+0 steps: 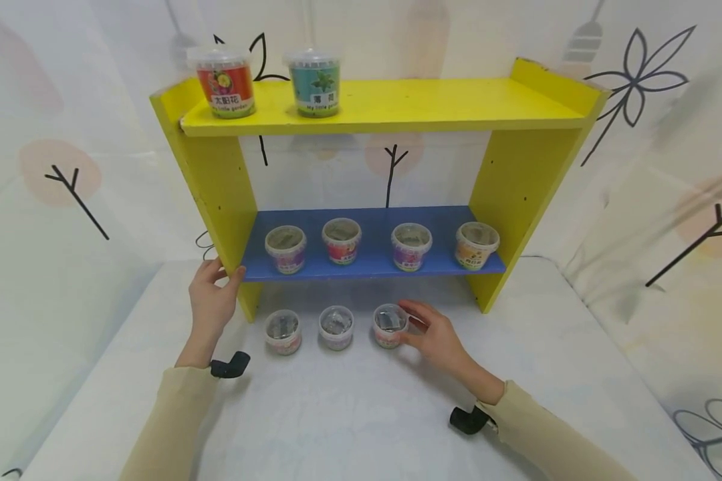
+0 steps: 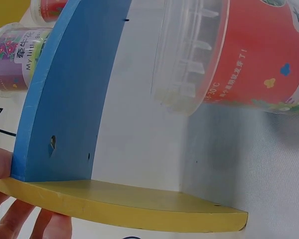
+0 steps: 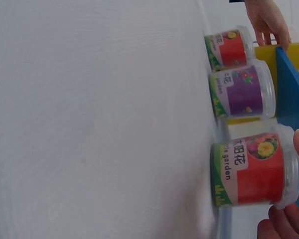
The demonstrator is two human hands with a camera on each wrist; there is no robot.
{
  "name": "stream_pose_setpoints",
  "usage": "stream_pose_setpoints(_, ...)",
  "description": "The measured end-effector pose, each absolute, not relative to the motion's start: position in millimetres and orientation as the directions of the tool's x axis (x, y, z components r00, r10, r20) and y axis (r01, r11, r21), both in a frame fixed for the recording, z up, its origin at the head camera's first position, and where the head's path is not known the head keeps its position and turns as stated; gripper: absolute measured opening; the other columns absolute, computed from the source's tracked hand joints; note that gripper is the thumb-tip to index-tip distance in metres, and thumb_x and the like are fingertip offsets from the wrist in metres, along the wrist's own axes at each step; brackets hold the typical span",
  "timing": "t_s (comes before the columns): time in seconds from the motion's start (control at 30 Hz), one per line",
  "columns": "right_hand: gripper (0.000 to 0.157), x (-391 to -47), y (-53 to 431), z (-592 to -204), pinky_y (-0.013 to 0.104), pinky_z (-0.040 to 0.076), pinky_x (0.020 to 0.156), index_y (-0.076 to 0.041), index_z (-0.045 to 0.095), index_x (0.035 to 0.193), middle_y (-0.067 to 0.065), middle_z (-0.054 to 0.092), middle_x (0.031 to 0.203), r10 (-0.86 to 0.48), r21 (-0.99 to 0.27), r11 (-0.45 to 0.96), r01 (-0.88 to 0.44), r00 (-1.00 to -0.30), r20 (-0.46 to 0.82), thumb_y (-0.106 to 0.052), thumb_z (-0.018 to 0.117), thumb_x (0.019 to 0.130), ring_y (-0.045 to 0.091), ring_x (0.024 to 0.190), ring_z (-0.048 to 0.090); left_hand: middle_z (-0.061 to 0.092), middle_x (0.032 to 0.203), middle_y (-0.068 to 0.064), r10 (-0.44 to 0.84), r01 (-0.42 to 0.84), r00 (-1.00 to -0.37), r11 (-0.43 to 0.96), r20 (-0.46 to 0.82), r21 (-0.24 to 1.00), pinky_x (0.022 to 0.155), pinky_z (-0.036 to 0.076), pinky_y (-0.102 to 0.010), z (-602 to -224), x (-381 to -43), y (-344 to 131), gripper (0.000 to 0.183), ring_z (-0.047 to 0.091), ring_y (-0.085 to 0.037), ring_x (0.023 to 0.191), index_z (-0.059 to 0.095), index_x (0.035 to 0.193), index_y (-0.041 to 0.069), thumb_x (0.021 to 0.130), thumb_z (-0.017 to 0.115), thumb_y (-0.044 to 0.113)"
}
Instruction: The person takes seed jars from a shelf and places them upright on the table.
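My left hand (image 1: 212, 300) grips the left side panel of a yellow and blue shelf (image 1: 219, 180). The thumb lies at the blue board's front corner; in the left wrist view, fingers (image 2: 20, 219) show on the panel's outer side. My right hand (image 1: 436, 337) holds a small plastic plant cup (image 1: 390, 327) by its rim, thumb on the near side and fingers on the far side. That cup has a clear lid and a red flower label (image 3: 259, 169). To its left stand a purple-labelled cup (image 1: 336, 329) and another red-labelled cup (image 1: 283, 333).
Several similar cups, such as an orange-labelled one (image 1: 476, 247), stand on the blue middle board (image 1: 373, 240). On the yellow top board (image 1: 433, 100) are a red cup (image 1: 225, 87) and a teal cup (image 1: 315, 87). Everything stands on a white-covered table (image 1: 337, 421).
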State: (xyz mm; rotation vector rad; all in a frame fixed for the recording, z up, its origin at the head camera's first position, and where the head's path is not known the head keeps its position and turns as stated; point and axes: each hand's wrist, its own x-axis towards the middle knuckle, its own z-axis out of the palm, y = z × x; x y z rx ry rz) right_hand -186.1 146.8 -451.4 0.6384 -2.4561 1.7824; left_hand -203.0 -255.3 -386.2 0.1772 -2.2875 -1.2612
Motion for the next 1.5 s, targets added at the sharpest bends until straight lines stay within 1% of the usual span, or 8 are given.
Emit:
stream_pose_setpoints(0.07,0.061,-184,146,-444,0.048,0.044,0.103,0.009,0.055,0.134,0.025,0.055,0.135,-0.304,-0.899,0.250,-0.360,-0.910,0.280,0.009,0.079,0.078,0.041,0.128,0.051,0.056,0.122,-0.014,-0.351,0.129,-0.857,0.561,0.376,0.818,0.098,0.050,-0.051,-386,-203,-255,0.043,0.053,-0.033,0.120,0.059,0.137,0.006,0.099,0.064,0.023)
stream_pose_setpoints(0.23,0.056,-183,149,-434,0.047,0.044,0.103,0.006,0.057,0.134,0.023,0.057,0.135,-0.312,-0.876,0.280,-0.392,-0.900,0.303,0.002,0.078,0.083,0.036,0.127,0.053,0.056,0.122,-0.014,-0.351,0.126,-0.858,0.563,0.375,0.817,0.098,0.050,-0.051,-386,-204,-256,0.043,0.053,-0.033,0.120,0.059,0.137,0.006,0.099,0.064,0.024)
stream_pose_setpoints(0.4,0.054,-187,152,-423,0.044,0.044,0.104,0.003,0.057,0.135,0.018,0.058,0.135,-0.323,-0.864,0.264,-0.428,-0.884,0.339,-0.003,0.077,0.085,0.031,0.126,0.054,0.056,0.122,-0.013,-0.356,0.116,-0.860,0.561,0.366,0.819,0.098,0.050,-0.051,-385,-205,-258,0.044,0.053,-0.033,0.120,0.059,0.138,0.007,0.099,0.063,0.027)
stream_pose_setpoints(0.5,0.052,-189,152,-410,0.040,0.046,0.104,0.002,0.057,0.135,0.016,0.059,0.135,-0.320,-0.862,0.240,-0.446,-0.875,0.364,-0.001,0.076,0.087,0.031,0.125,0.056,0.056,0.122,-0.013,-0.354,0.119,-0.861,0.559,0.366,0.820,0.097,0.050,-0.051,-386,-207,-258,0.045,0.053,-0.033,0.120,0.059,0.138,0.007,0.099,0.063,0.028)
stream_pose_setpoints(0.73,0.046,-193,152,-374,0.027,0.052,0.093,0.002,0.060,0.131,0.022,0.061,0.129,-0.319,-0.842,0.164,-0.515,-0.835,0.449,0.005,0.072,0.087,0.036,0.118,0.060,0.056,0.122,-0.013,-0.353,0.119,-0.861,0.561,0.367,0.819,0.097,0.050,-0.051,-387,-208,-258,0.045,0.053,-0.033,0.120,0.059,0.138,0.007,0.099,0.063,0.028)
stream_pose_setpoints(0.87,0.042,-195,149,-350,0.025,0.053,0.090,0.003,0.062,0.129,0.021,0.063,0.126,-0.309,-0.819,0.143,-0.556,-0.811,0.497,0.007,0.071,0.087,0.038,0.116,0.060,0.056,0.122,-0.013,-0.349,0.125,-0.860,0.562,0.372,0.817,0.097,0.051,-0.051,-388,-208,-258,0.045,0.053,-0.033,0.120,0.059,0.139,0.007,0.099,0.063,0.028)
stream_pose_setpoints(1.3,0.036,-202,138,-255,0.030,0.052,0.095,0.006,0.065,0.123,0.019,0.065,0.124,-0.275,-0.646,0.100,-0.757,-0.645,0.713,0.011,0.069,0.087,0.020,0.113,0.064,0.056,0.121,-0.012,-0.354,0.129,-0.854,0.567,0.382,0.814,0.097,0.051,-0.051,-389,-206,-259,0.044,0.054,-0.032,0.120,0.060,0.138,0.008,0.099,0.063,0.027)
stream_pose_setpoints(1.5,0.036,-205,130,-212,0.031,0.053,0.095,0.003,0.067,0.124,0.016,0.067,0.122,-0.261,-0.589,0.116,-0.800,-0.597,0.759,0.009,0.069,0.088,0.023,0.112,0.064,0.058,0.116,-0.010,-0.347,0.167,-0.846,0.549,0.405,0.819,0.090,0.054,-0.048,-390,-205,-260,0.039,0.056,-0.030,0.116,0.063,0.133,0.007,0.098,0.064,0.024)
